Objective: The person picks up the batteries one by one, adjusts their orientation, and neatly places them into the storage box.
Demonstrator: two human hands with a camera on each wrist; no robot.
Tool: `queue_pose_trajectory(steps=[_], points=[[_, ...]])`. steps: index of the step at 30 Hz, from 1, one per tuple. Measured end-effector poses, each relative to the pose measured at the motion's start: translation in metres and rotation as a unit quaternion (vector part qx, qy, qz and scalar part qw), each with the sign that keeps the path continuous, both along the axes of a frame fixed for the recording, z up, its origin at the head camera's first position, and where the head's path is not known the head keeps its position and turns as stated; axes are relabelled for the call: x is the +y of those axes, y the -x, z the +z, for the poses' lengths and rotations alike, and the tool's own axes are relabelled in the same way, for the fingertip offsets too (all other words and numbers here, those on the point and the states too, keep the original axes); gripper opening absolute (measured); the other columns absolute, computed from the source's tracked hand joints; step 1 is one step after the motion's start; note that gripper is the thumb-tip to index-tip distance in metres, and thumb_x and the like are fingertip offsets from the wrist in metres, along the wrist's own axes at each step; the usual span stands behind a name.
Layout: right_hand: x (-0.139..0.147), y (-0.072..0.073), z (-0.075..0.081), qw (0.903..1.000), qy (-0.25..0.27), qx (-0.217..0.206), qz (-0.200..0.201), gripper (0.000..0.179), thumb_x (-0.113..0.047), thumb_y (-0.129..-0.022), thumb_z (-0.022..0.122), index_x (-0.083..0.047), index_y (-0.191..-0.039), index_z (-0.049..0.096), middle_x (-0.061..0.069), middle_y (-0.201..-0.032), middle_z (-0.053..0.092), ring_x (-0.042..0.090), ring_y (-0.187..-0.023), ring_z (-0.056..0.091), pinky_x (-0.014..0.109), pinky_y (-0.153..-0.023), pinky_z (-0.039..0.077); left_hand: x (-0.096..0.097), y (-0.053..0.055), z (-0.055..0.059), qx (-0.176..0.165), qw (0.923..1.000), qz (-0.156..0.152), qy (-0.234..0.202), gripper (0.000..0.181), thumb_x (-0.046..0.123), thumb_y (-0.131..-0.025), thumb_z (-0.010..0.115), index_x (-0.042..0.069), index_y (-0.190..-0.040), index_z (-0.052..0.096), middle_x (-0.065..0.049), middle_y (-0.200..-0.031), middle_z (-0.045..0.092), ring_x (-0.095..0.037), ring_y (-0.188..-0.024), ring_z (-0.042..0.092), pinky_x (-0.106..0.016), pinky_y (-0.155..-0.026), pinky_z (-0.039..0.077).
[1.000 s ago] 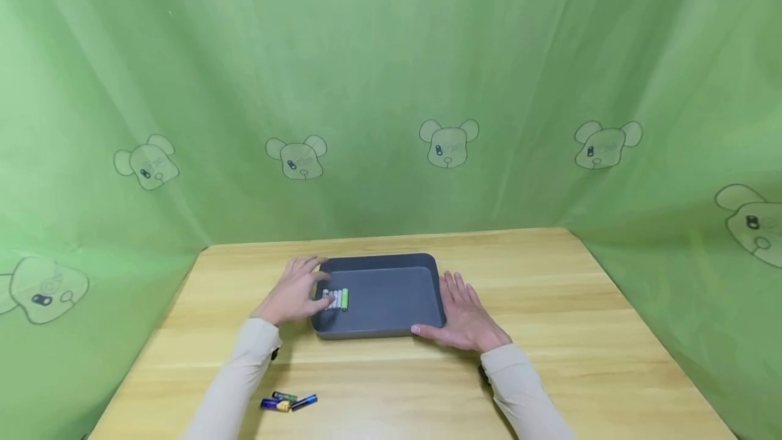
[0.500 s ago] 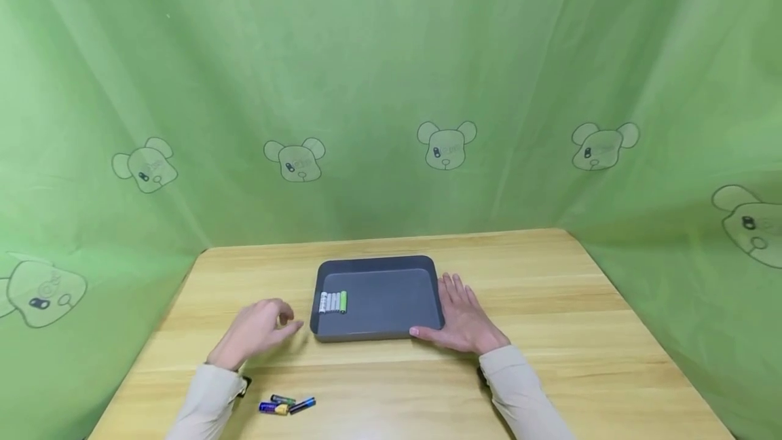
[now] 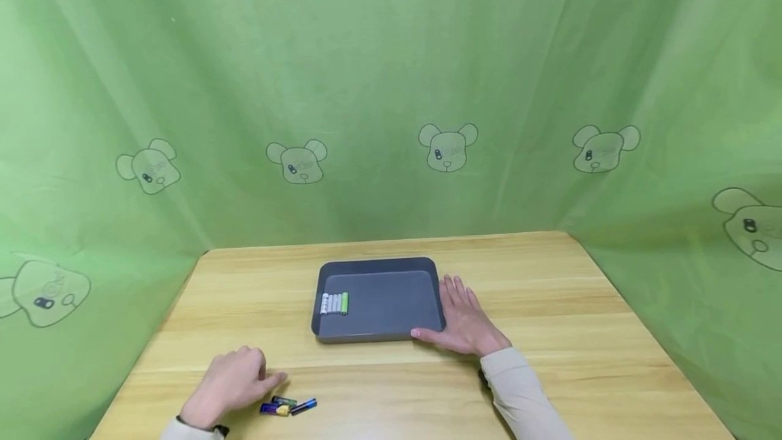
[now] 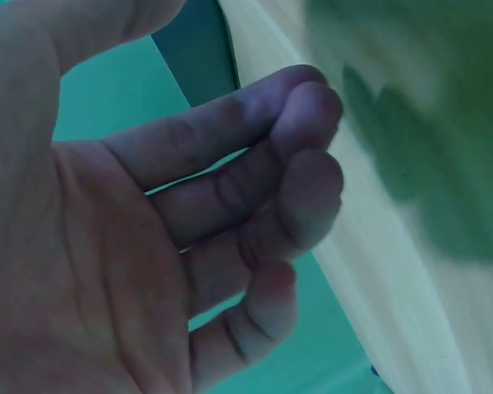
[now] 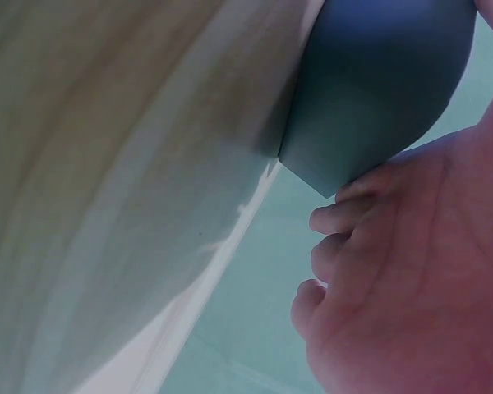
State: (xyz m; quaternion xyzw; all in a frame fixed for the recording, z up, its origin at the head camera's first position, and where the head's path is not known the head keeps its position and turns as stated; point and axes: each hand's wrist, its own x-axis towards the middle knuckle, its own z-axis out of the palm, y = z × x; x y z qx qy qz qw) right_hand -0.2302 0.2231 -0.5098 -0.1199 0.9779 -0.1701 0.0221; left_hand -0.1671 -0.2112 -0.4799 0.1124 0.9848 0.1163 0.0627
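My left hand (image 3: 231, 384) hovers by the loose batteries with nothing in it; its fingers (image 4: 230, 189) are loosely bent in the left wrist view. Three batteries lie together on the table there: a purple-and-yellow one (image 3: 275, 410), a dark one with green (image 3: 284, 400) and a black-and-blue one (image 3: 303, 407). My right hand (image 3: 464, 321) rests against the right side of the dark grey tray (image 3: 391, 304), fingers extended and thumb at its near right corner. Inside the tray, at its left side, a row of several white, grey and green batteries (image 3: 334, 303) lies side by side.
The wooden table (image 3: 568, 331) carries all of this. Green curtains (image 3: 379, 202) with printed bear faces hang behind it and along both sides. The tray's raised rim surrounds the row of batteries.
My left hand has left the battery row in the tray and moved left and toward me, down to the loose batteries. My right hand has stayed at the tray.
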Motion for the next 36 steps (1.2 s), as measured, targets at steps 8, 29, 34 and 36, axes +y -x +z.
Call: queue_pose_trajectory(steps=[8, 29, 34, 36], points=[[0.000, 0.000, 0.001, 1.0000, -0.001, -0.006, 0.001, 0.128, -0.083, -0.084, 0.057, 0.007, -0.162, 0.008, 0.029, -0.171, 0.007, 0.045, -0.161, 0.004, 0.060, -0.132, 0.009, 0.002, -0.024, -0.002, -0.020, 0.9997, 0.008, 0.008, 0.066, 0.076, -0.078, 0.070, 0.022, -0.053, 0.041, 0.010, -0.051, 0.035, -0.007, -0.047, 0.034, -0.024, -0.046, 0.025], [0.000, 0.000, 0.001, 0.9999, 0.000, -0.011, -0.001, 0.130, -0.085, -0.082, 0.056, 0.006, -0.162, 0.008, 0.028, -0.172, 0.006, 0.044, -0.161, 0.003, 0.060, -0.132, 0.007, 0.017, -0.033, -0.005, -0.044, 0.9973, 0.016, 0.055, 0.051, 0.060, -0.076, 0.079, 0.019, -0.067, 0.052, 0.004, -0.062, 0.048, -0.015, -0.058, 0.043, -0.030, -0.052, 0.029], [0.000, 0.000, 0.001, 1.0000, 0.000, -0.008, 0.000, 0.129, -0.083, -0.083, 0.057, 0.007, -0.162, 0.009, 0.028, -0.172, 0.005, 0.045, -0.161, 0.004, 0.060, -0.132, 0.008, 0.013, -0.032, -0.005, -0.027, 0.9980, 0.010, 0.056, 0.046, 0.058, -0.073, 0.083, 0.019, -0.078, 0.059, 0.006, -0.071, 0.052, -0.014, -0.064, 0.045, -0.031, -0.054, 0.034], [0.000, 0.000, 0.001, 1.0000, 0.000, -0.008, 0.000, 0.129, -0.083, -0.083, 0.057, 0.007, -0.162, 0.009, 0.028, -0.172, 0.005, 0.045, -0.161, 0.004, 0.060, -0.132, 0.008, 0.012, -0.032, -0.006, -0.026, 0.9984, 0.006, 0.050, 0.045, 0.057, -0.073, 0.084, 0.019, -0.084, 0.063, 0.006, -0.075, 0.054, -0.014, -0.067, 0.046, -0.031, -0.055, 0.037]])
